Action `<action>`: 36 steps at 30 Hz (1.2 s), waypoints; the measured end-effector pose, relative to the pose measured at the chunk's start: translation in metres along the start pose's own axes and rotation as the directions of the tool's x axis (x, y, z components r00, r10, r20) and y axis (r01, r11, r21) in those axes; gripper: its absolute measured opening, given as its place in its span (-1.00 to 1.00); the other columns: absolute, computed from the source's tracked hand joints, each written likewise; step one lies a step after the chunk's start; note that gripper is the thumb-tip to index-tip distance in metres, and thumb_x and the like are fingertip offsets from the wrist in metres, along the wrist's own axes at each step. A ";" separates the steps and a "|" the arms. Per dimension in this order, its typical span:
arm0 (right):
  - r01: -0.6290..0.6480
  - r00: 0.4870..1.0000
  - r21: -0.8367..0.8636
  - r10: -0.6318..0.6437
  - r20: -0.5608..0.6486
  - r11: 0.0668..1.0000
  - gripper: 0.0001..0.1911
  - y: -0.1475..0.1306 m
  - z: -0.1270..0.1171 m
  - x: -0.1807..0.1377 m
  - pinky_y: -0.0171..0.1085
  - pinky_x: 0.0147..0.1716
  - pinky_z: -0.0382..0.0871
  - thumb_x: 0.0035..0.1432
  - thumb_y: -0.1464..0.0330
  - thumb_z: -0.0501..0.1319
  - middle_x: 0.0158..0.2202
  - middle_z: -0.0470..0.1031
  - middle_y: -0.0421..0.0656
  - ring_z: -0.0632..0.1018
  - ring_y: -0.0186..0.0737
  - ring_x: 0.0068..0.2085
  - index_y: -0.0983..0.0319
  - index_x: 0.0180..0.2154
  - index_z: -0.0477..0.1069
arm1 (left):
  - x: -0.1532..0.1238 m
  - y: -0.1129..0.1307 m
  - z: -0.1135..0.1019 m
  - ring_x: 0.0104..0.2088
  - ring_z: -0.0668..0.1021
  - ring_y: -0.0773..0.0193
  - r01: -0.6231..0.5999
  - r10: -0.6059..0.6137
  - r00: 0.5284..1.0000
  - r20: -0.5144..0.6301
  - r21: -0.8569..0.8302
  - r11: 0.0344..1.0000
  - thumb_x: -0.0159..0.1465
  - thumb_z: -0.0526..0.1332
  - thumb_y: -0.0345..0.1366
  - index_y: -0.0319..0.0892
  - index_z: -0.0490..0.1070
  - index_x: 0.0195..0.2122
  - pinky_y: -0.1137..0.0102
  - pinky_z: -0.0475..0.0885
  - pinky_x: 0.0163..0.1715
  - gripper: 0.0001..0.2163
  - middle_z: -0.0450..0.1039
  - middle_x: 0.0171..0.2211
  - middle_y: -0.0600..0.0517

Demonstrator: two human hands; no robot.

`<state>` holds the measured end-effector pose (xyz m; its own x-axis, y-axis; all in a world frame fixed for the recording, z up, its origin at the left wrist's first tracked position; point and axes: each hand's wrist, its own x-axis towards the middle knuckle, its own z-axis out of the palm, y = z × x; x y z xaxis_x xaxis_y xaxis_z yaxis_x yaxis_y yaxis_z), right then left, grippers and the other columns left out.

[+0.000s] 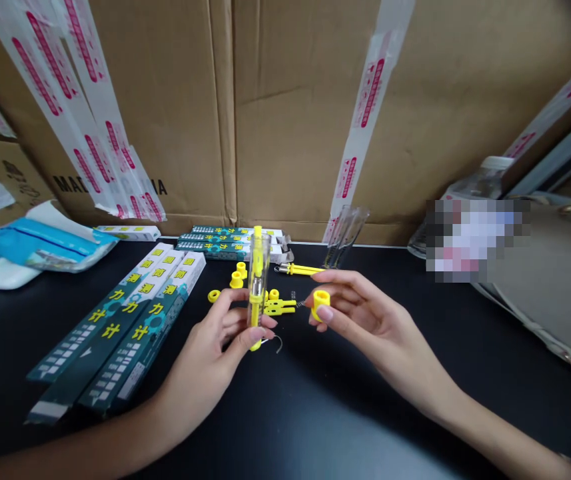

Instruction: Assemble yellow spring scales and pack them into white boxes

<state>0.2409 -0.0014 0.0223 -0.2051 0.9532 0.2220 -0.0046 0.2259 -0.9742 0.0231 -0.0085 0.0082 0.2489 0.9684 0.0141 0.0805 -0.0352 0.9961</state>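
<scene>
Upright in my left hand (235,333) is a spring scale (256,300), a clear tube with a yellow insert and a metal spring inside. Thumb and fingers grip its lower part, and a thin wire hook (279,344) sticks out at the bottom. To the right, my right hand (360,310) pinches a yellow cap (320,305) between thumb and fingers, apart from the tube. Behind the hands lie more yellow caps (236,279), flat yellow pieces (281,307), small springs (300,304) and a yellow rod with a metal end (305,269).
Long printed boxes (150,327) lie at left, with more stacked boxes (230,243) at the back. Clear tubes (346,237) stand back right. A blue packet (45,243), a bottle (485,177) and a beige bag (560,267) flank the black table (315,413). Cardboard cartons (290,133) rise behind.
</scene>
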 end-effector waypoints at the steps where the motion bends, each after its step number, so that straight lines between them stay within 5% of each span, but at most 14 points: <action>1: -0.005 1.000 -0.007 0.005 0.003 1.000 -0.69 0.000 0.000 0.000 -0.17 -0.24 0.56 0.18 0.18 0.35 -0.23 0.50 -0.12 0.55 -0.20 -0.27 0.14 -0.07 0.44 | 0.000 -0.001 0.000 -0.13 0.66 0.12 -0.001 0.001 1.000 0.002 0.023 1.000 0.32 0.22 -0.21 -0.09 0.24 0.00 0.26 0.49 -0.05 -0.73 0.64 -0.19 -0.02; 10: 0.036 0.994 0.029 -0.033 -0.103 0.999 -0.71 0.002 -0.011 0.005 -0.20 -0.20 0.57 0.17 0.25 0.37 -0.27 0.53 -0.17 0.62 -0.21 -0.29 0.15 -0.10 0.39 | -0.002 -0.008 -0.001 -0.13 0.66 0.11 -0.059 0.056 0.998 0.021 0.205 0.977 0.33 0.25 -0.16 -0.04 0.30 0.01 0.23 0.46 0.00 -0.74 0.65 -0.20 0.02; 21: 0.126 0.964 -0.199 -0.168 -0.208 0.972 -0.81 -0.003 -0.029 0.009 -0.17 -0.07 0.47 0.22 0.23 0.33 -0.13 0.59 -0.14 0.57 -0.15 -0.14 0.12 -0.15 0.58 | 0.002 -0.009 -0.009 0.02 0.57 0.12 -0.084 0.055 0.994 0.095 0.329 0.941 0.32 0.24 -0.25 0.02 0.50 -0.05 0.30 0.39 0.06 -0.81 0.59 -0.04 0.09; 31: 0.250 0.945 -0.351 -0.306 -0.114 0.902 -0.87 -0.009 -0.042 0.009 -0.29 -0.05 0.38 0.30 0.29 0.25 -0.09 0.55 -0.17 0.51 -0.20 -0.03 0.08 -0.16 0.58 | 0.004 -0.012 -0.011 0.10 0.54 0.08 -0.095 0.080 0.995 0.066 0.270 0.958 0.31 0.20 -0.26 -0.04 0.47 -0.05 0.22 0.37 0.14 -0.79 0.57 0.00 0.03; 36: 0.292 0.946 -0.287 -0.320 -0.055 0.912 -0.84 -0.008 -0.039 0.006 -0.38 -0.10 0.42 0.30 0.37 0.25 -0.10 0.54 -0.20 0.54 -0.29 -0.08 0.07 -0.10 0.55 | 0.002 -0.010 -0.013 0.13 0.52 0.03 -0.079 0.071 0.997 0.043 0.257 0.963 0.31 0.19 -0.23 -0.06 0.47 -0.03 0.13 0.31 0.19 -0.77 0.56 0.04 -0.01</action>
<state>0.2775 0.0107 0.0329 -0.1387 0.8402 0.5243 0.2172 0.5423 -0.8116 0.0104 -0.0030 -0.0005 0.2949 0.9521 0.0810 0.3054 -0.1742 0.9361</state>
